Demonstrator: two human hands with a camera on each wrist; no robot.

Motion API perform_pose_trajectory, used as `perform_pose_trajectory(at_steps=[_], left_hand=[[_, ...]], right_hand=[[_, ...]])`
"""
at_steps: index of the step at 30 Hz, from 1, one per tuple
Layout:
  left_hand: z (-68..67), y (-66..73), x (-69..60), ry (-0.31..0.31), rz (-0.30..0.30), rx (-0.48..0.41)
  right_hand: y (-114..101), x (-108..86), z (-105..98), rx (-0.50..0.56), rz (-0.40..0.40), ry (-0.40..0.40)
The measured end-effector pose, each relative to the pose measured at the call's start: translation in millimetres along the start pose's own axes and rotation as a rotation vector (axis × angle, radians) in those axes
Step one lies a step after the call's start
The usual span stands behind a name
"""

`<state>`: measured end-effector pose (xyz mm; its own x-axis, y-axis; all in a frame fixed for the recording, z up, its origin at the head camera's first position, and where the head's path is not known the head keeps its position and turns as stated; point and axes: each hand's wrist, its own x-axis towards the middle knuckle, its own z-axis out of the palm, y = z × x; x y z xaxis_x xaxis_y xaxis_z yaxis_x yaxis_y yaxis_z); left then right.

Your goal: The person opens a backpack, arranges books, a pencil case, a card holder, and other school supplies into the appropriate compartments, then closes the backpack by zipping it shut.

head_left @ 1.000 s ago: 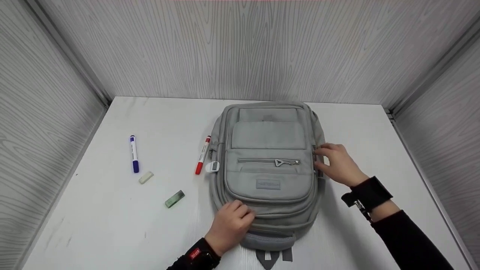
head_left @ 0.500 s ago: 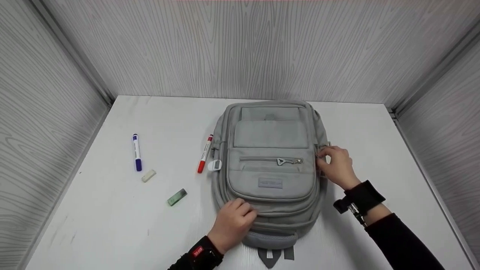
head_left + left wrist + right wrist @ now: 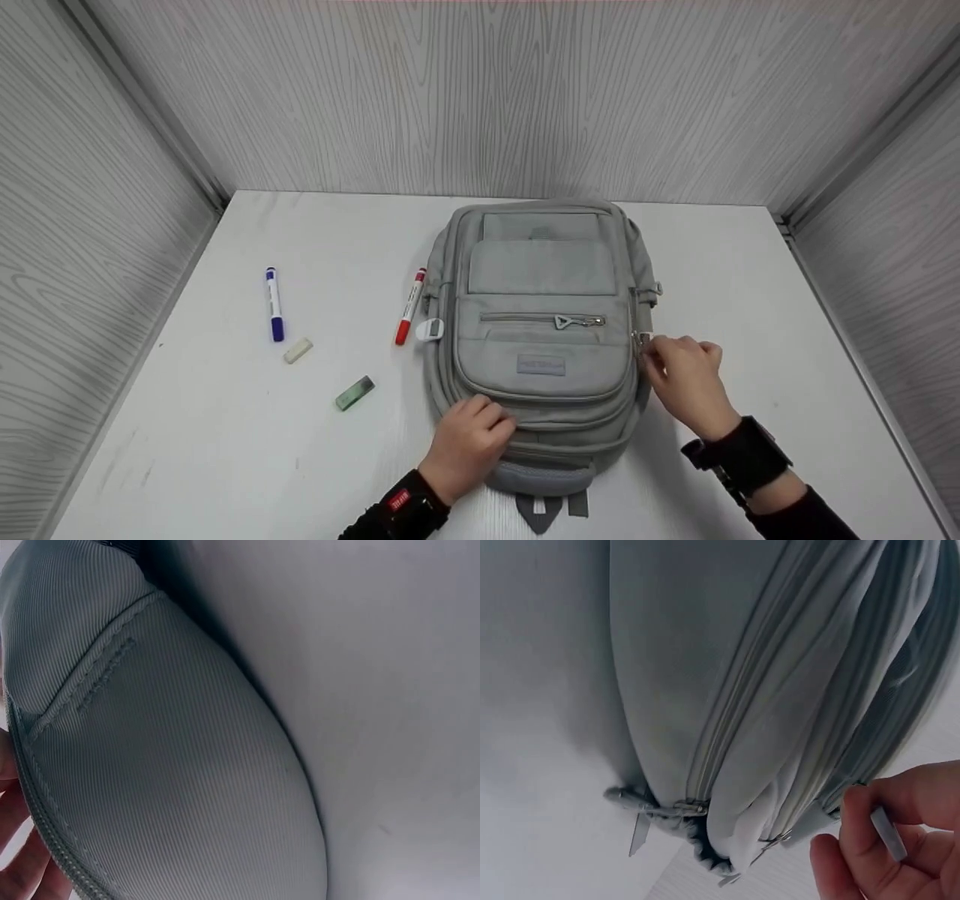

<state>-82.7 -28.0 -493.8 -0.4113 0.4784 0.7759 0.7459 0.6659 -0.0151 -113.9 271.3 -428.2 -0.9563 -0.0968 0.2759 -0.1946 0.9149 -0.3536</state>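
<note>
A grey backpack [image 3: 551, 270] lies front side up on the white table, its top handle [image 3: 541, 480] towards me. My left hand [image 3: 466, 448] holds the near-left edge of the pack with curled fingers; in the left wrist view its fingertips [image 3: 22, 862] show beside a zipper edge [image 3: 45, 817]. At the right side of the pack, my right hand [image 3: 688, 384] pinches a zipper pull. The right wrist view shows that grey pull [image 3: 889, 834] between thumb and fingers, beside the pack's side zippers [image 3: 742, 660].
Left of the pack lie a red marker [image 3: 409, 307] and a blue marker [image 3: 274, 304]. A pale eraser [image 3: 298, 350] and a green eraser [image 3: 354, 393] lie nearer. A white round tag [image 3: 430, 330] hangs at the pack's left side. Wood-grain panels [image 3: 510, 97] enclose the table.
My right hand has taken hold of the zipper pull and moved towards me along the pack's right side. The left hand keeps its place on the near edge.
</note>
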Motion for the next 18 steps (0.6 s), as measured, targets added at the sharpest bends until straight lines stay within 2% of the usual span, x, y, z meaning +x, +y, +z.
perform_pose_trajectory(at_steps=[4,8,11,15,18], left_hand=[[0.6,-0.1,0.8,0.011,-0.002,0.007],[1.2,0.5,1.4,0.009,-0.008,0.002],[1.6,1.1,1.4,0.006,-0.013,-0.004],[2.4,1.8,1.6,0.011,-0.018,-0.013],[2.0,1.8,2.5,0.018,-0.022,-0.012]], right_hand=[[-11,-20.8,1,0.001,-0.008,0.032],[-30,-41.2,4,-0.014,0.004,0.029],[-44,-54.3,8,-0.032,-0.018,0.061],[-57,-64.4,15,-0.07,-0.076,0.164],[-67,-65.0,17,-0.095,-0.085,0.183]])
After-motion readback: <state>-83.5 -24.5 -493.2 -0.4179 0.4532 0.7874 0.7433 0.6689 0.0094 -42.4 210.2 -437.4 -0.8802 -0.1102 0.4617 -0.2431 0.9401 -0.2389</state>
